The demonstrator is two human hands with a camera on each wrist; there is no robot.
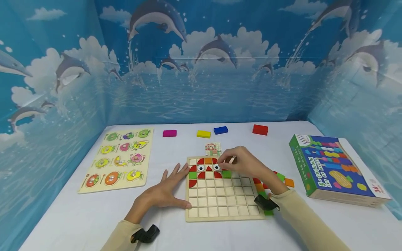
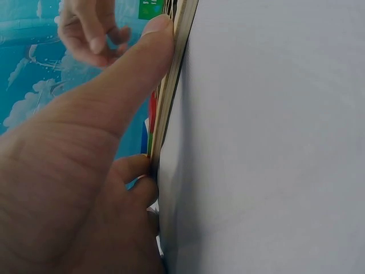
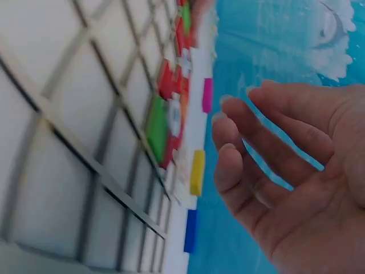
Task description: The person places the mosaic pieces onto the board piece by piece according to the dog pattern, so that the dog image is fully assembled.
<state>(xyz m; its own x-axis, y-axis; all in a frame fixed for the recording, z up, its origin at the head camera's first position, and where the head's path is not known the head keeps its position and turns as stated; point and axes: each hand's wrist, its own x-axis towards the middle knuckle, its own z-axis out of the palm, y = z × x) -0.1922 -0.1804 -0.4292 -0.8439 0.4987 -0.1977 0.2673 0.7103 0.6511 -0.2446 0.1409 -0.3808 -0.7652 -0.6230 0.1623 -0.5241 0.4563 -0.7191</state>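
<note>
A square wooden grid board (image 1: 221,201) lies on the white cloth, its upper rows partly filled with red, green, orange and eye tiles. My left hand (image 1: 166,191) rests along the board's left side, fingers spread, the thumb (image 2: 154,51) on its edge in the left wrist view. Over the upper right of the filled squares hovers my right hand (image 1: 243,162), fingertips beside an eye tile (image 1: 216,167). Loosely bent and apart from the board, the right fingers (image 3: 228,168) show nothing between them in the right wrist view. A small picture card (image 1: 213,149) lies behind the board.
Loose coloured tiles (image 1: 289,182) lie right of the board, partly hidden by the right forearm. A fruit puzzle board (image 1: 117,160) is at left, a blue game box (image 1: 340,167) at right. Pink (image 1: 170,133), yellow (image 1: 203,134), blue (image 1: 221,130) and red (image 1: 260,129) blocks line the back.
</note>
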